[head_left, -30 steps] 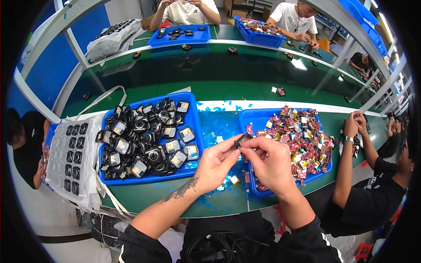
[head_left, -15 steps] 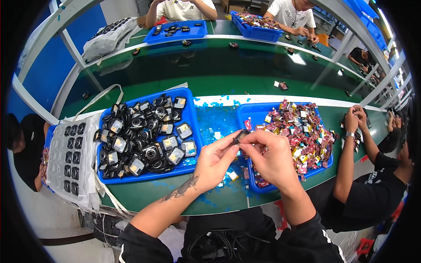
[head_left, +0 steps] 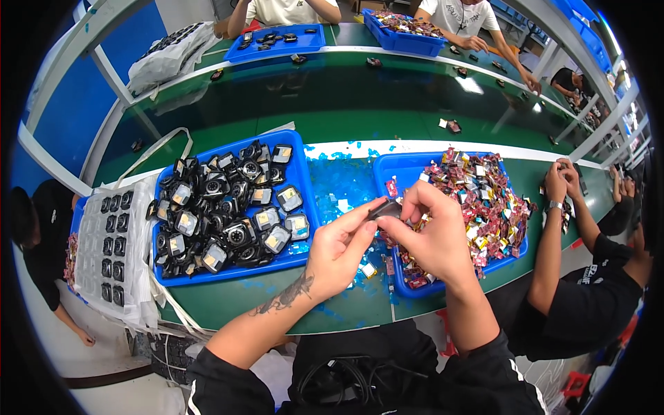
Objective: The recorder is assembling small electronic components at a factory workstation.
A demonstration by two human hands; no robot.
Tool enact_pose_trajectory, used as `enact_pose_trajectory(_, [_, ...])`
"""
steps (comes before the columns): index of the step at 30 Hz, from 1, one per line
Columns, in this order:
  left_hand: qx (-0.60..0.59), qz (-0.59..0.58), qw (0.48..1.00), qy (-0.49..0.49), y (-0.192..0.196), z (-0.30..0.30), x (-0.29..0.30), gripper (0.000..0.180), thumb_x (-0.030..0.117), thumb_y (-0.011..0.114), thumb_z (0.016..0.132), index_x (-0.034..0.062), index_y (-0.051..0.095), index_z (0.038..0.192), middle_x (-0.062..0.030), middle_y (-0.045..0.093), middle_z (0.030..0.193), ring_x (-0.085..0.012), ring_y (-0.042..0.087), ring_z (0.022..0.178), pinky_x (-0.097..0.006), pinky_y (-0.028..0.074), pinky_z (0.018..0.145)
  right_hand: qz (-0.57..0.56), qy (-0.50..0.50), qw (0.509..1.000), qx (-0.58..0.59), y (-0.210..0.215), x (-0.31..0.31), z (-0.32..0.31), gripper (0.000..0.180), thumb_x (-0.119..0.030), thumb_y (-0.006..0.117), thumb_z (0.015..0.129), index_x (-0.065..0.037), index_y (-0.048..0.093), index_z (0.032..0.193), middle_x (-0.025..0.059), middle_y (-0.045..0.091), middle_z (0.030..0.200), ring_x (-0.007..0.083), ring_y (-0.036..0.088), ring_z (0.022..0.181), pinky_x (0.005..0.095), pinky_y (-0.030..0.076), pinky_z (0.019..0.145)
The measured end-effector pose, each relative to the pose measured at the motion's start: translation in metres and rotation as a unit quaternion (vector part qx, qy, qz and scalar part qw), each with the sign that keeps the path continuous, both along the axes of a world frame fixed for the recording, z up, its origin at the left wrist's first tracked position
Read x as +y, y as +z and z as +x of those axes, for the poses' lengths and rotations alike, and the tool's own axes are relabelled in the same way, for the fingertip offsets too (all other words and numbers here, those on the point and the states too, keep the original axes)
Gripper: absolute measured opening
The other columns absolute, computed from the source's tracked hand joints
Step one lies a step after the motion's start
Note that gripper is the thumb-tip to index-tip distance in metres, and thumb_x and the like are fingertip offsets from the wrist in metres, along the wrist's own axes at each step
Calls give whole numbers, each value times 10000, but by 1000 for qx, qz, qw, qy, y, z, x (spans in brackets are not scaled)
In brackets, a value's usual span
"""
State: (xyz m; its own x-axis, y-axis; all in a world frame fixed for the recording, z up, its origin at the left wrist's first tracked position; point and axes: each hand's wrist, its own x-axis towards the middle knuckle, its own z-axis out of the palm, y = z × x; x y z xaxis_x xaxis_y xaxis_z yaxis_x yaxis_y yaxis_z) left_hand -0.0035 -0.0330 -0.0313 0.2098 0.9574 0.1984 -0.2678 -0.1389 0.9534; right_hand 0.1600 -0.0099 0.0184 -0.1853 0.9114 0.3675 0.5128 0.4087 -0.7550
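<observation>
Two hands meet over the green workbench [head_left: 277,304], pinching one small dark part [head_left: 387,208] between them. The left hand [head_left: 339,249] comes in from seven o'clock, its thumb and forefinger narrowed onto the left end of the part, the other fingers curled loosely under. The right hand [head_left: 429,238] comes in from five o'clock, fingertips closed on the part's right end from above. What the part is in detail cannot be told; it is dark, flat and partly covered by the fingertips. It hangs in the air above the gap between two blue trays, just beside the inner edge of the right-hand one.

At nine o'clock from the hands lies a blue tray [head_left: 304,180] heaped with black square modules [head_left: 221,214], several showing pale or gold faces. At three o'clock a second blue tray [head_left: 394,162] holds a pile of small red, pink and yellow pieces [head_left: 477,200]. Bits of blue film [head_left: 342,183] are scattered on the bench between the two trays and under the hands.

Far out at nine o'clock, a white moulded sheet [head_left: 93,256] carries rows of dark parts in pockets. At three o'clock, another person's hands [head_left: 561,181] are held together at the bench edge. At twelve o'clock, across the bench, more people sit behind further blue trays [head_left: 277,43].
</observation>
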Motion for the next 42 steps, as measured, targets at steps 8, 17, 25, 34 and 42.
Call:
enact_pose_trajectory(8, [-98,-28,993,53,13,2,0,370,-23,487,958,24,546,1320,-83,647,1008,-87,580,872,-237,466,772,-103,50,980,161,-12,-28,7,220,-11,738,801,23,643,996,92,680,926,134,667,865,272,557,774])
enact_pose_trajectory(17, [262,275,922,74,19,-21,8,322,-49,683,786,31,705,1097,-148,685,1004,-227,672,868,-309,526,774,-120,98,959,236,-11,-25,10,80,-5,653,884,42,629,944,74,626,901,110,631,838,257,552,745])
enact_pose_trajectory(25, [236,192,952,-5,18,-20,9,200,68,738,818,8,716,1007,-98,702,864,-182,678,758,-278,524,671,-179,95,958,202,-9,-25,19,91,-62,627,915,18,584,925,51,592,862,86,583,791,234,518,690])
enact_pose_trajectory(34, [23,-37,998,-33,13,-8,5,291,25,650,903,-18,643,1190,-106,674,1105,-119,630,979,-264,529,849,-110,47,964,238,-16,-26,2,291,16,683,840,-6,540,1092,22,586,822,45,546,691,170,436,589])
enact_pose_trajectory(42, [8,-33,999,-38,14,-6,3,387,-32,607,903,13,586,1287,-125,639,1188,-138,623,1028,-290,516,922,-85,10,958,272,-29,-27,1,375,22,695,830,-12,500,1147,16,583,823,18,519,662,157,400,555])
